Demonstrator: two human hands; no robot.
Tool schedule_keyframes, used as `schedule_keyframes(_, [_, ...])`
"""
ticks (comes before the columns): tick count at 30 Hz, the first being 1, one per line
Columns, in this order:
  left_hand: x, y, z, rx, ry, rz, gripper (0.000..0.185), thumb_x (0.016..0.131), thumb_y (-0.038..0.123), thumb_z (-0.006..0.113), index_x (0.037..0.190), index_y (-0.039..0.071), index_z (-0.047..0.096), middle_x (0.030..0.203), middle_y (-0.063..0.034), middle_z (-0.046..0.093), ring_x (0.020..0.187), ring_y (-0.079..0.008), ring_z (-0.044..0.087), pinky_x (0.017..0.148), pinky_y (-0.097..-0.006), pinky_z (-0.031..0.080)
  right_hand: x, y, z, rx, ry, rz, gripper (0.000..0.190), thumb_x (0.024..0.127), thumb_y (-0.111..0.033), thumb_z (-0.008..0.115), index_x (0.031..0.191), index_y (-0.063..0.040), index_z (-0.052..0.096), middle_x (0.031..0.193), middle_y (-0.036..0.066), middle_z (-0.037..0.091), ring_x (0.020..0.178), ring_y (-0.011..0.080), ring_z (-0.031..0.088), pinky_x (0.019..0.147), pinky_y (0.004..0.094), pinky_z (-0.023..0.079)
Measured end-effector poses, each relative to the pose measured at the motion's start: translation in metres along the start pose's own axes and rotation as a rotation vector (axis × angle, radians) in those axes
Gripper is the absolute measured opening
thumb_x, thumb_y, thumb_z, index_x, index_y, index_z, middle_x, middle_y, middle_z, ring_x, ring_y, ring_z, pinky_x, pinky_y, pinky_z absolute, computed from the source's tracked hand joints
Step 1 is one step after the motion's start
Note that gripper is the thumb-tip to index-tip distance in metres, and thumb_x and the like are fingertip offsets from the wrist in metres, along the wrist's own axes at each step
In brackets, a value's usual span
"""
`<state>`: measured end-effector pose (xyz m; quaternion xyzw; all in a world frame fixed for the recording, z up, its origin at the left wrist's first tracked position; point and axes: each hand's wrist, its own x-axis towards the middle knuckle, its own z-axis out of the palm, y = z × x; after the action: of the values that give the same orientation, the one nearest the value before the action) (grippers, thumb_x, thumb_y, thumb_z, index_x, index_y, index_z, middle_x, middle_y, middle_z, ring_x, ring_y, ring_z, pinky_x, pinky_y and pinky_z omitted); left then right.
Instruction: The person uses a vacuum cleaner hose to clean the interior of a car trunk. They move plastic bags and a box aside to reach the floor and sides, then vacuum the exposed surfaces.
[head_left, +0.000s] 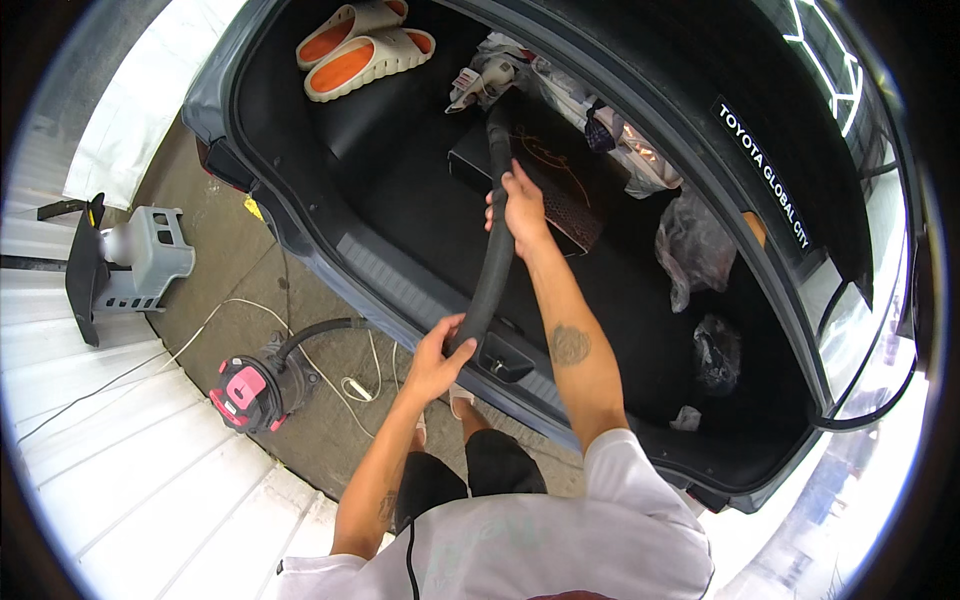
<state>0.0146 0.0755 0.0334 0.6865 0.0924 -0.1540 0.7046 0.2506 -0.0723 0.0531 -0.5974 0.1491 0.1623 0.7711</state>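
A black vacuum hose (493, 262) crosses the rear sill of an open car trunk (390, 262). My right hand (519, 202) grips it farther up, over a dark patterned box (555, 172). Lower down, near the sill and trunk latch, my left hand (441, 358) is wrapped around the same hose. The hose's far end reaches up beside a white object in clear plastic (487, 79); its tip cannot be made out. On the floor to the left stands a black and red vacuum cleaner (246, 394), with hose leaving its top toward the car.
Cream slides with orange insoles (367, 64) lie at the trunk's upper left. Plastic-wrapped items (600, 120) line its far side, and a crumpled plastic bag (694, 244) lies at the right. A white cable (315, 367) runs over the floor. A grey plastic stool (161, 251) stands left.
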Motion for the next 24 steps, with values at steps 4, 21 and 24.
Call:
schedule_keyframes(4, [-0.04, -0.031, -0.011, -0.018, -0.06, -0.024, 0.042, 0.096, 0.011, 0.071, 0.135, 0.0, 0.058, 0.111, -0.008, 0.07, 0.103, -0.0154, 0.063, 0.094, -0.0316, 0.049, -0.051, 0.01, 0.006, -0.094, -0.087, 0.07, 0.06, 0.11, -0.023, 0.046, 0.166, -0.018, 0.025, 0.08, 0.007, 0.059, 0.053, 0.0138, 0.055, 0.047, 0.0318, 0.053])
schedule_keyframes(21, [-0.09, -0.033, 0.02, 0.254, -0.375, -0.037, 0.064, 0.088, 0.029, 0.08, 0.14, 0.001, 0.055, 0.117, -0.0234, 0.071, 0.11, -0.0372, 0.07, 0.096, -0.0415, 0.052, -0.162, 0.048, -0.088, 0.053, 0.405, -0.024, 0.061, 0.112, -0.025, 0.043, 0.167, -0.019, 0.018, 0.08, 0.008, 0.059, 0.054, 0.0158, 0.056, 0.046, 0.0332, 0.053])
schedule_keyframes(24, [-0.071, -0.009, 0.047, 0.214, -0.366, 0.159, 0.086, 0.088, 0.031, 0.079, 0.157, 0.005, 0.032, 0.134, -0.0273, 0.062, 0.126, -0.0419, 0.061, 0.106, -0.0432, 0.047, -0.115, 0.028, -0.108, 0.08, 0.447, -0.117, 0.059, 0.112, -0.025, 0.043, 0.166, -0.017, 0.021, 0.078, 0.008, 0.058, 0.051, 0.0164, 0.055, 0.044, 0.0335, 0.052])
